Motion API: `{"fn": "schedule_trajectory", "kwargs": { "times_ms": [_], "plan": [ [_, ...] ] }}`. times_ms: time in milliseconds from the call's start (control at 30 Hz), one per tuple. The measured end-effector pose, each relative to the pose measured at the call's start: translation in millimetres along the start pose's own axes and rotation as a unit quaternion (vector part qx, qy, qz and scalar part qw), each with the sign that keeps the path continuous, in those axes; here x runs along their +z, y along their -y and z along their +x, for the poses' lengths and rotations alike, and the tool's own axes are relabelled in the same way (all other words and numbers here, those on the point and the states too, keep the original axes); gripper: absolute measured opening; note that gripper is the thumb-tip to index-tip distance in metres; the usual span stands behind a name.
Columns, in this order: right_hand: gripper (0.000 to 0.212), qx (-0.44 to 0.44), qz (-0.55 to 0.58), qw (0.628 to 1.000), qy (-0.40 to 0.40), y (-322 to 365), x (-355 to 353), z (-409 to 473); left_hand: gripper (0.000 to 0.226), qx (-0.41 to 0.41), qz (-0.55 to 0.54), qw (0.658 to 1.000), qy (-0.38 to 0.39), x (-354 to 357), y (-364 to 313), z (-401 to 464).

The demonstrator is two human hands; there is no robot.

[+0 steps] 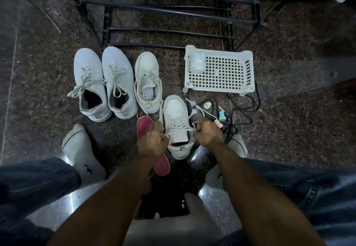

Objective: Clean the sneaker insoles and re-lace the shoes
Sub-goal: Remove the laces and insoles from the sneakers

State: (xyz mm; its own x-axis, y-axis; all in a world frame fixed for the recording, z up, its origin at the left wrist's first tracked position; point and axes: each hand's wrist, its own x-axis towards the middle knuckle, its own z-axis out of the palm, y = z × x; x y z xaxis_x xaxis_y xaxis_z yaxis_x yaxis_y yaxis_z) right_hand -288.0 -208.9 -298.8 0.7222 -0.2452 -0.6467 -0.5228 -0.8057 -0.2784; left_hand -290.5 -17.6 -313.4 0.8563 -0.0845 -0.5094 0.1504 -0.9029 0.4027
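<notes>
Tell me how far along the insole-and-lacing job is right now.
Looks done: the pair on the left sits laced. In hand: left hand and right hand each pull a lace end of the nearest sneaker. Left: the red insole lies outside; the middle sneaker has loose laces.

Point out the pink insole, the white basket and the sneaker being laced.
pink insole point(144, 125): head view, on its exposed toe end.
white basket point(221, 72): head view, on its perforated floor.
sneaker being laced point(175, 108): head view, on its toe cap.
</notes>
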Motion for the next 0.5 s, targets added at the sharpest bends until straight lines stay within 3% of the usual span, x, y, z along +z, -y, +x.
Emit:
{"fn": "schedule_trajectory", "kwargs": {
  "times_ms": [100, 233, 300, 500],
  "plan": [
    [0.015, 0.014, 0.015, 1.0, -0.012, 2, 3, 0, 0.026, 0.099, 0.072, 0.991, -0.045, 6, 4, -1],
    [0.01, 0.02, 0.021, 0.999, -0.027, 8, 9, -2, 0.037, 0.252, 0.221, 0.939, -0.079, 15, -7, -1],
    [0.009, 0.023, 0.028, 0.999, -0.03, 10, 11, -2, 0.028, 0.251, 0.268, 0.929, -0.038, 15, -9, 4],
    [0.008, -0.023, -0.012, 1.0, 0.016, 14, 7, -2, 0.046, 0.181, 0.357, 0.916, 0.006, 16, -31, 22]
  ]
}}
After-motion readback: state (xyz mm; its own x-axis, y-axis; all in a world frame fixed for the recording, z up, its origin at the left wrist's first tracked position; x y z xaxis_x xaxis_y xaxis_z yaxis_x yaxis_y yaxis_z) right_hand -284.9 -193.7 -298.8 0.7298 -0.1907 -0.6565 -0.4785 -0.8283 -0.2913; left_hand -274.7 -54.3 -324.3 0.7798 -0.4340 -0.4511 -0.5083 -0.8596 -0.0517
